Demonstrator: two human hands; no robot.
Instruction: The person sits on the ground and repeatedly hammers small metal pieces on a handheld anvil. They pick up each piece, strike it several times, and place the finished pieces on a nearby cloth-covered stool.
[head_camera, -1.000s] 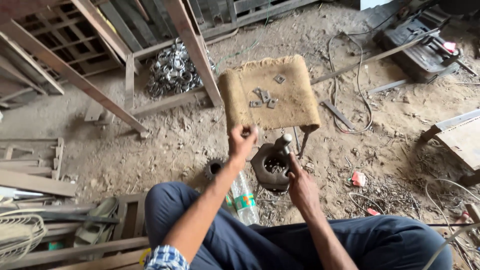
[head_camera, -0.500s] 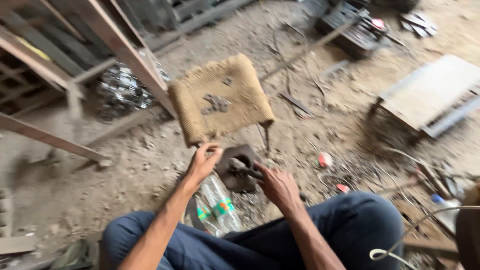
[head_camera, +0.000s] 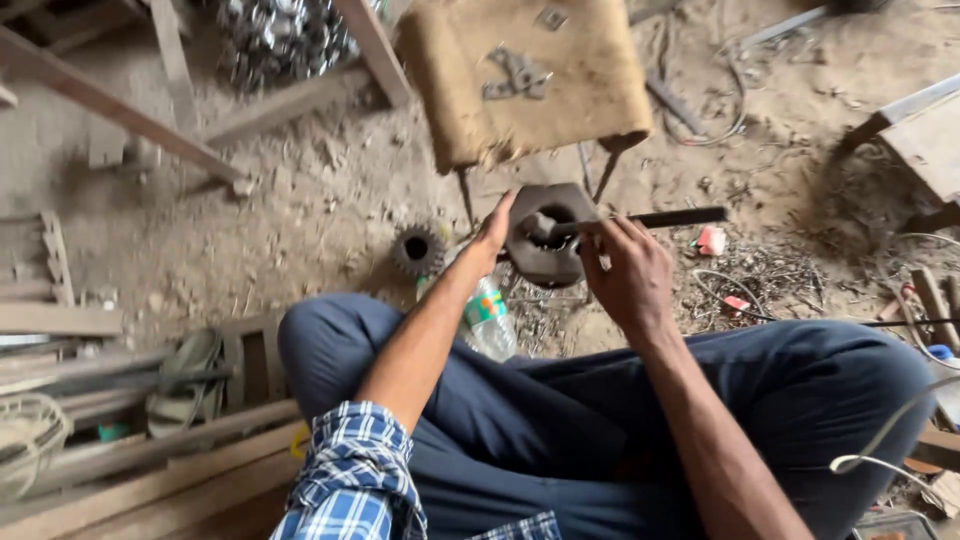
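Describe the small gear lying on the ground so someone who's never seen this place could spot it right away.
Start at the burlap-covered stool at the top of the view, then drop to the dirt in front of it, left of the left hand. There lies the small gear, beside a plastic bottle. Unlike the larger dark metal block that the hands work on, it is round, toothed and lies untouched.

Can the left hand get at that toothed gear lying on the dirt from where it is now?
Probably yes: the gear lies on open ground just beside the left hand, nothing between them, though that hand rests on the hexagonal metal block.
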